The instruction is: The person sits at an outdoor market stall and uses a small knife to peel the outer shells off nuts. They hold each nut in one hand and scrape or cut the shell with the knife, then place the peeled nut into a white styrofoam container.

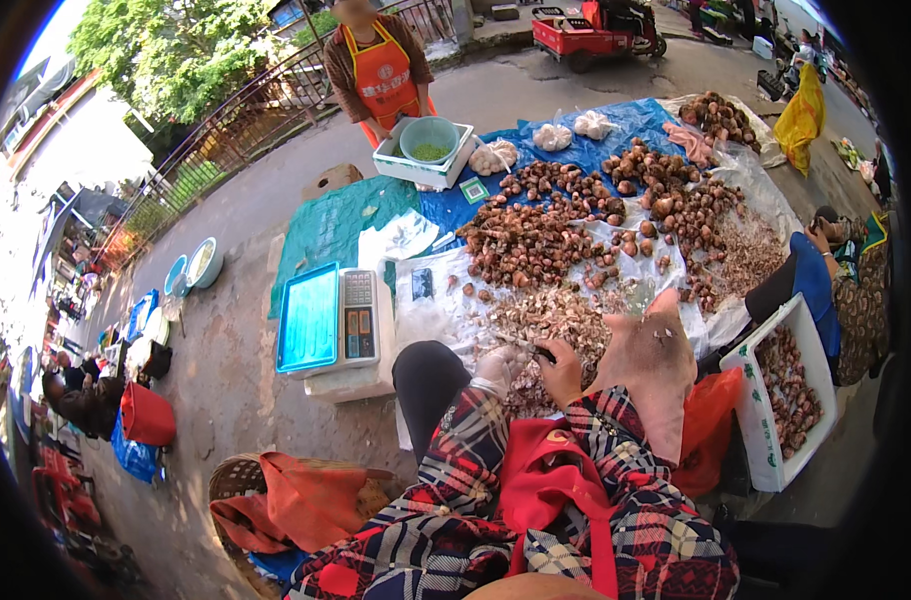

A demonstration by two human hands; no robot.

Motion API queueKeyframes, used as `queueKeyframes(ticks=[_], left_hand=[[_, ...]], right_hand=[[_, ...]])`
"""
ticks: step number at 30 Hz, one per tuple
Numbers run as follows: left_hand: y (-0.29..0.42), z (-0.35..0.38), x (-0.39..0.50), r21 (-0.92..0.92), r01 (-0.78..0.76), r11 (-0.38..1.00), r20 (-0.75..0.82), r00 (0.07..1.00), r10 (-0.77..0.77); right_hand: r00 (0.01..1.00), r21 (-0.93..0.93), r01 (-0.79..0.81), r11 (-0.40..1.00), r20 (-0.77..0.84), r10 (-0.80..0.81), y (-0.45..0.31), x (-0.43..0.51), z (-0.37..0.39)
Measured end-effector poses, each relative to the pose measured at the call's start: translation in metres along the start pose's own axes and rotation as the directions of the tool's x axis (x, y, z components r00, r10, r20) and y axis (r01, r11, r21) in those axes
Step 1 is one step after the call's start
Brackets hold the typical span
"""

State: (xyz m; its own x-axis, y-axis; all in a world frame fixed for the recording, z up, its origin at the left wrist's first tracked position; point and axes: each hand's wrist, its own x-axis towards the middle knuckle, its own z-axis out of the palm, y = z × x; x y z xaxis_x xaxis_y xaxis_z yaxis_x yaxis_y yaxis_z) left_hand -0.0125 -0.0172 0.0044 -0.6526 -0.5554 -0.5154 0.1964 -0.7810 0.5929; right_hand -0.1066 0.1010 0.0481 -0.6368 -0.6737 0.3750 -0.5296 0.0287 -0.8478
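My right hand (563,371) is bare and grips the black handle of a knife (548,355). Its blade points left, toward my left hand (500,366), which wears a pale glove. The gloved fingers are bent, and whether a bulb sits in them is too small to tell. Both hands are over a heap of dry peelings (568,311) in front of my lap. Beyond the peelings, reddish-brown bulbs or corms (530,236) with rooty skins lie piled on white plastic and a blue tarp (639,120).
At left stands a digital scale (309,319) with a blue tray. A foam box (744,390) of small bulbs is at right, beside a seated person (864,300). Across the tarp, a person in an orange apron (384,71) stands by a basin (430,139). A wicker basket (234,476) is lower left.
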Motion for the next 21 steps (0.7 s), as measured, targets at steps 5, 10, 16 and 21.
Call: queueKeyframes(ticks=[5,10,16,21], left_hand=[[0.008,-0.002,-0.006,-0.028,0.090,0.996,0.176,0.981,-0.084],[0.011,0.018,-0.021,-0.075,0.076,0.994,0.019,0.997,-0.075],[0.005,-0.002,-0.007,-0.165,0.075,0.983,0.137,0.989,-0.052],[0.015,-0.003,-0.016,-0.225,0.079,0.971,0.210,0.977,-0.031]], right_hand=[[0.992,-0.103,-0.121,0.987,-0.056,0.116,0.030,-0.004,0.003],[0.997,0.064,-0.056,0.996,-0.053,0.059,0.025,-0.001,-0.006],[1.000,0.132,-0.023,0.991,-0.007,0.024,0.021,-0.003,-0.001],[0.986,0.074,-0.152,0.986,-0.061,0.156,0.030,-0.002,0.002]])
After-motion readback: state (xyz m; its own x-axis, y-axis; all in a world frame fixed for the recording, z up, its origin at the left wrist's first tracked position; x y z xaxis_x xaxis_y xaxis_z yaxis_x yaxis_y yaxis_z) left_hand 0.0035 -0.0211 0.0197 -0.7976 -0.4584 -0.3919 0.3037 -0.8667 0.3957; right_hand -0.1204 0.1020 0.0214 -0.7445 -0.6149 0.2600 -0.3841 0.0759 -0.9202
